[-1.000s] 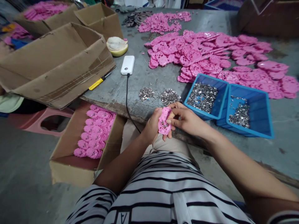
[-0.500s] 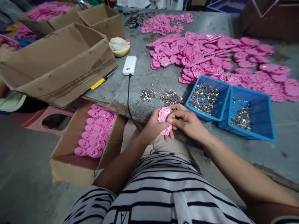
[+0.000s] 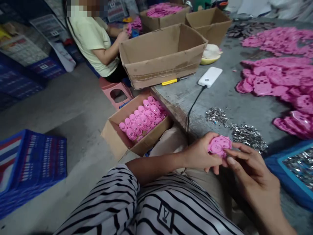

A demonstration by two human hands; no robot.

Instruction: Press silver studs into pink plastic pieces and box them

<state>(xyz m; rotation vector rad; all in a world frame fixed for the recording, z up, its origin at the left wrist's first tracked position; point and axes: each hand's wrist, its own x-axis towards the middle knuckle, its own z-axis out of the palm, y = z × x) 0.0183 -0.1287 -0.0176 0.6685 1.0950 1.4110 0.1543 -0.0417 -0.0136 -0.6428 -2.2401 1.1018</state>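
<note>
My left hand (image 3: 204,152) is closed around a pink plastic piece (image 3: 218,146), flat and scalloped, with small holes and raised lines on its face. The thumb presses along its lower edge. My right hand (image 3: 255,173) meets the piece at its right edge, thumb and forefinger drawn together in a pinch; whatever may be between those fingertips is too small to make out. Just beyond the hands, two heaps of small shiny metal parts (image 3: 248,135) lie on the grey table (image 3: 176,94).
An open carton (image 3: 114,138) of stacked pink pieces stands left of my legs. On the table are a larger carton (image 3: 158,67), a yellow-handled tool (image 3: 169,82), a corded white power bank (image 3: 210,76), pink piles (image 3: 264,83) and a blue bin (image 3: 275,166). A co-worker (image 3: 90,42) sits at far left.
The view has swung to the left, bringing the co-worker and blue crates into sight. My right fingers have shifted from the face of the pink piece to its right edge.
</note>
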